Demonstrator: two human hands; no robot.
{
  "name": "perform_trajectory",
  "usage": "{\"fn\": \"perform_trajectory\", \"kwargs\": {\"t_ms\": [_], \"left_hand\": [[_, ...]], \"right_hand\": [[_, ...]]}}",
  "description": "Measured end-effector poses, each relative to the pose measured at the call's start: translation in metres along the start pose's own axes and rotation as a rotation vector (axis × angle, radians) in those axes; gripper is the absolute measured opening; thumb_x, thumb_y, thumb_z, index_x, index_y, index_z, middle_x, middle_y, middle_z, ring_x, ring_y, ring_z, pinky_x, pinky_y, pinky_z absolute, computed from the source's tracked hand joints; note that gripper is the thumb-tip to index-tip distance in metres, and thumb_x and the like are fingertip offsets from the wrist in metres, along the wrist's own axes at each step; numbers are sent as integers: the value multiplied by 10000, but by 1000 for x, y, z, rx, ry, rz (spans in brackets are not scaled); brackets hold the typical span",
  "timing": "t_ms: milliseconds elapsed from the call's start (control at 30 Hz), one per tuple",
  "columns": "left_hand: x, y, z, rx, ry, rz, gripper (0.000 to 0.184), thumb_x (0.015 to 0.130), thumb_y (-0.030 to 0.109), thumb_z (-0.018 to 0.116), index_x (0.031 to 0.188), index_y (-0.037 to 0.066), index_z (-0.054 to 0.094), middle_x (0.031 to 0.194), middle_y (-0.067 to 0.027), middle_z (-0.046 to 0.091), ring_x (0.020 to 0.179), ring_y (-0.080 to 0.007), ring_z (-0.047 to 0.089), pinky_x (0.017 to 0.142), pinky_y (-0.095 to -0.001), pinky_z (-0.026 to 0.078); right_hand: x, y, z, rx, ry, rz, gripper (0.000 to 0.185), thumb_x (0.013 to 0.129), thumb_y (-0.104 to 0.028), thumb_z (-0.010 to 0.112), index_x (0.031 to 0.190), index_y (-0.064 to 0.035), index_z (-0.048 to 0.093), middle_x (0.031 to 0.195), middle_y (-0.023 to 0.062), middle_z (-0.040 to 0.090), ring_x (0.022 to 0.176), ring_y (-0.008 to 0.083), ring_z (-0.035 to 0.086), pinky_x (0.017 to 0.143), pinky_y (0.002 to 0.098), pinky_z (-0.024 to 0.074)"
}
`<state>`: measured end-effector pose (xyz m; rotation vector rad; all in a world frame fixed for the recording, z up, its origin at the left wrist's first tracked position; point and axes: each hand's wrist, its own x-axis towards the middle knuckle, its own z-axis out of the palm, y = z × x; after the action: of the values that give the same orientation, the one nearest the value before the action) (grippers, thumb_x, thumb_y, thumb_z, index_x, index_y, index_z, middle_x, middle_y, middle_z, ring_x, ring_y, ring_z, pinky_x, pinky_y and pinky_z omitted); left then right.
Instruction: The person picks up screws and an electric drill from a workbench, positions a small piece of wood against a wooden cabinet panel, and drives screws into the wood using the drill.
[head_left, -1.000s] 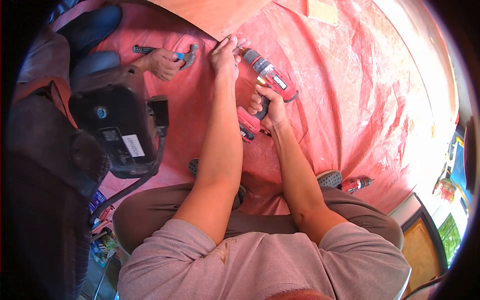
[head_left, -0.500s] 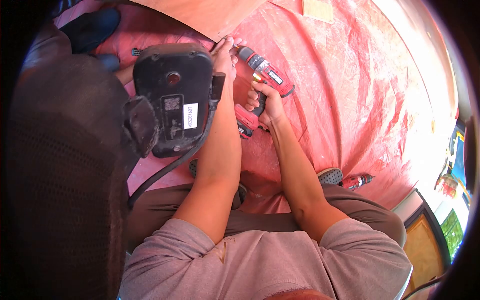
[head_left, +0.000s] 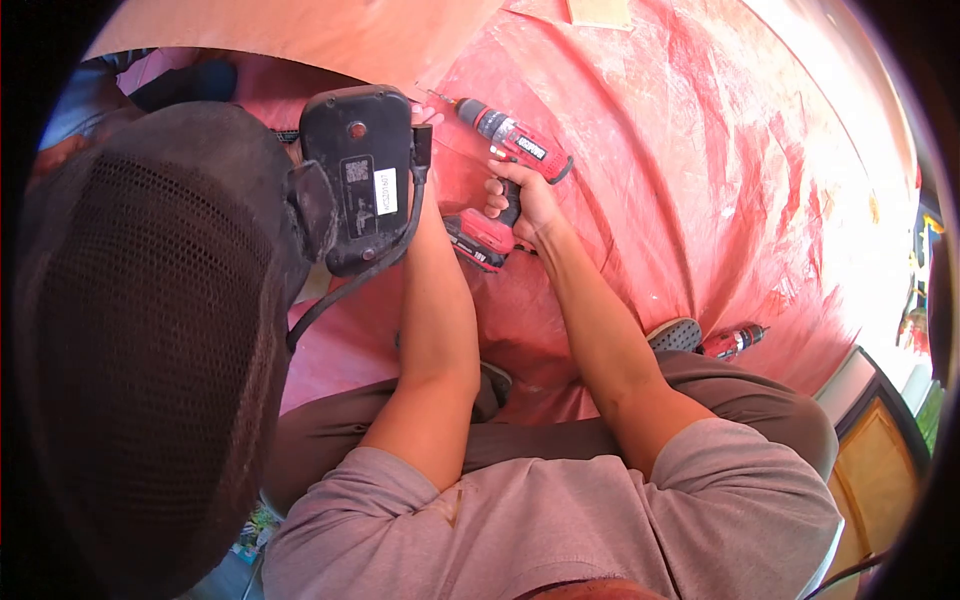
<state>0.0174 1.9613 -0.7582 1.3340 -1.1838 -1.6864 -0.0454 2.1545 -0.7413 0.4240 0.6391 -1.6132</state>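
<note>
My right hand [head_left: 522, 200] is closed around the grip of a red and black cordless drill [head_left: 510, 135]. The drill's bit points up and left, close to the edge of a large wooden panel [head_left: 300, 30]. Its battery [head_left: 478, 240] hangs beneath the grip. My left hand [head_left: 428, 115] is just below the bit, by the panel's lower edge. Only some of its fingers show; the rest is hidden behind a black device on another person's head, so I cannot tell whether it holds anything.
Another person's head in a dark mesh cap [head_left: 150, 300] fills the left side, with a black device [head_left: 355, 180] and cable on it. A second red drill [head_left: 735, 342] lies by my shoe [head_left: 675, 335]. Red sheeting [head_left: 640, 220] covers the floor. A small wooden piece [head_left: 600, 12] lies at the top.
The drill and my right hand have shifted slightly left in view. My left hand's fingers sit lower and farther from the bit. The panel reaches farther left; the other person's head has moved.
</note>
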Motion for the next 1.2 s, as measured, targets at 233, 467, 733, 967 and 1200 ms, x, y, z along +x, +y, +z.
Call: {"fn": "perform_trajectory", "kwargs": {"t_ms": [233, 467, 733, 967, 1200], "left_hand": [[19, -4, 0, 41, -112, 80, 237, 1019, 40, 659, 1233, -60, 684, 1018, -126, 766, 765, -181, 744, 625, -257, 554], [30, -17, -2, 133, -171, 156, 235, 1014, 43, 665, 1222, -65, 685, 996, -116, 760, 747, -167, 722, 637, -262, 560], [38, -19, -3, 159, -180, 201, 211, 1018, 95, 680, 1195, -11, 724, 942, -99, 754, 682, -134, 687, 564, -244, 492], [18, 1, -2, 352, -145, 85, 184, 1009, 121, 701, 1157, 26, 751, 836, -59, 737, 553, -76, 580, 480, -239, 448], [17, 3, -2, 275, -171, 128, 165, 1012, 139, 701, 1130, 37, 752, 815, -52, 738, 535, -60, 551, 438, -233, 411]], "right_hand": [[0, -1, 5, -17, -31, 21, 127, 1000, -185, 647, 933, -112, 568, 714, 31, 584, 508, 120, 465, 536, 312, 411], [3, 6, 4, 21, -5, -8, 92, 989, -179, 657, 992, -102, 606, 716, 34, 601, 505, 132, 481, 523, 309, 433], [7, 10, 4, 62, -18, 4, 87, 987, -168, 656, 985, -95, 609, 723, 46, 609, 525, 134, 493, 534, 321, 438], [8, 8, 5, 33, -43, -6, 88, 990, -166, 652, 989, -88, 611, 726, 39, 602, 527, 135, 491, 535, 320, 436], [8, 10, 5, 29, -11, -10, 90, 988, -165, 655, 991, -85, 614, 730, 42, 599, 528, 135, 486, 538, 321, 435]]}}
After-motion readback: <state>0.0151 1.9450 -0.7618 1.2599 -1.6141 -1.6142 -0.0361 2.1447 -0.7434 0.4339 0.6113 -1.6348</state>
